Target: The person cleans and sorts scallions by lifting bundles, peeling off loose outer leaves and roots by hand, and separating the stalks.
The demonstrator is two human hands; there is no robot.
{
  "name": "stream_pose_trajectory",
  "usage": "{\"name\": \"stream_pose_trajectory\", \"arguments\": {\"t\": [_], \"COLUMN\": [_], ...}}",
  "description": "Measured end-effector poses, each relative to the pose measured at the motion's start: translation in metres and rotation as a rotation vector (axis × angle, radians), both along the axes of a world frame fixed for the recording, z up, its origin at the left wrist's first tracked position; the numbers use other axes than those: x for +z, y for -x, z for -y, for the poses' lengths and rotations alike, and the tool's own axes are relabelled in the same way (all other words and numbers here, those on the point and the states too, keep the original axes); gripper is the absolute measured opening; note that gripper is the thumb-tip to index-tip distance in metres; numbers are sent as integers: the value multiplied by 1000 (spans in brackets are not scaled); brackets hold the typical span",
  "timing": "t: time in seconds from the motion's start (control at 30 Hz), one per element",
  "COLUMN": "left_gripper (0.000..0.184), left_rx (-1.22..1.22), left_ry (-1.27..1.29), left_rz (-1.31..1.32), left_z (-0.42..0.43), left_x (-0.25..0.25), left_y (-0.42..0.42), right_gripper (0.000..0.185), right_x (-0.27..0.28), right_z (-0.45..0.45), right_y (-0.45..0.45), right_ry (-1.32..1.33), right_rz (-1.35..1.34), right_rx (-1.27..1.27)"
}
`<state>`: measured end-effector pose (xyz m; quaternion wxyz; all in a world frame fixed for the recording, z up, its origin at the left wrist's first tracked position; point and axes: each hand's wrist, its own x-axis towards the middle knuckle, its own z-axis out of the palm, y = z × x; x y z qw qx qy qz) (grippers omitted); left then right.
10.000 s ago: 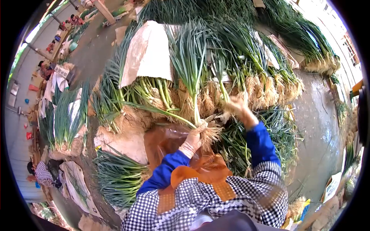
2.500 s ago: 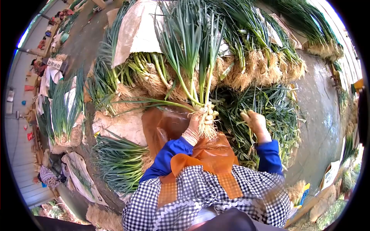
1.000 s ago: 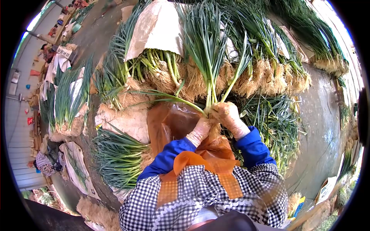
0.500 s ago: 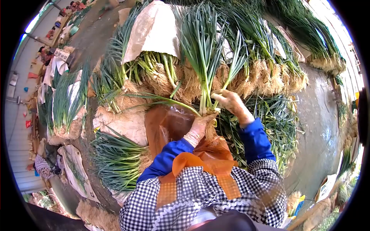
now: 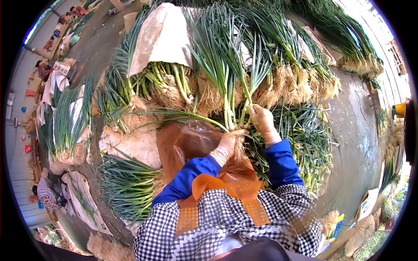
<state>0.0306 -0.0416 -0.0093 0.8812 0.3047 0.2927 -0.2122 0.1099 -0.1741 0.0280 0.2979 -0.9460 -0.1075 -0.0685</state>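
Our L hand (image 5: 227, 142) grips the onion bunch (image 5: 226, 102) nr its roots (image 5: 239, 151); R hand (image 5: 263, 120) pinches a stalk (image 5: 246, 92). If we tug too hard, it might snap.

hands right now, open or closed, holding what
Left hand: closed around the base of a green onion bunch.
Right hand: fingers bent at one stalk; whether it grips cannot be told.

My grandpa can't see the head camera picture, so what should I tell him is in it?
A person's left hand grips a bunch of long green onion-like plants just above the roots, and the right hand is at one of its stalks. Beyond lie more rooted plants, some partly under a pale sheet.
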Motion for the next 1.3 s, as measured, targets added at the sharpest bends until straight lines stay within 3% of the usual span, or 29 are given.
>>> {"name": "stream_pose_trajectory", "arguments": {"t": [0.17,0.3,0.33,0.4,0.47,0.5,0.53,0.57,0.63,0.67,0.7,0.73,0.77,0.8,0.87,0.9,0.97,1.0,1.03,1.07,1.13,1.17,1.23,1.27,1.3], "left_gripper": [9,9,9,11,10,14,14,18,21,19,17,15,14,32,31,21,26,31,30,29,30,32,35,37,40], "left_rx": [87,170,198,309,129,27,29,30,28,34,45,54,97,104,105,111,152,189,174,96,0,-83,-289,-334,-352], "left_ry": [-143,-249,-258,-225,-174,-154,-153,-91,-27,-70,-113,-157,-54,-13,-49,-163,-68,31,28,181,206,314,559,646,540], "left_rz": [-67,-25,17,50,30,-103,-108,-32,47,38,26,7,60,154,291,304,274,243,151,27,144,120,198,208,225], "left_z": [9,10,11,12,-4,-7,-10,-11,-9,-7,-5,-4,-8,-11,-7,-6,-11,-13,-17,-27,-29,-30,-39,-42,-47], "left_x": [-3,-22,-28,-27,-15,0,0,0,1,3,5,5,-22,-37,-44,-33,-33,-34,-33,-32,-21,-11,8,35,47], "left_y": [4,3,3,1,0,-1,0,1,0,-3,-4,-1,3,5,3,4,4,4,4,7,-1,-3,-12,-10,-12], "right_gripper": [37,23,23,26,32,36,32,27,21,19,21,23,21,24,22,21,16,15,17,19,21,21,24,28,31], "right_x": [-7,-25,-8,24,18,51,59,18,12,19,26,28,65,53,43,26,10,4,14,26,27,25,27,31,19], "right_z": [-9,0,-1,-3,11,19,32,55,60,60,47,29,7,-8,-32,-37,-45,-39,-30,-19,14,30,61,67,71], "right_y": [6,7,13,29,64,77,81,74,54,41,35,26,25,13,-5,-11,-11,-4,4,13,42,38,25,-2,-38], "right_ry": [506,515,515,653,327,-148,-291,67,412,399,32,-61,-156,14,182,103,54,-68,-3,61,-643,-642,200,540,629], "right_rz": [147,442,436,72,-38,-336,-478,-349,-197,-175,-62,67,-202,-77,-136,-79,-56,-153,-226,-299,-638,-634,-992,-772,-649], "right_rx": [-56,146,141,452,815,856,819,800,555,351,316,291,228,277,352,355,402,512,706,897,1273,1263,909,759,567]}}
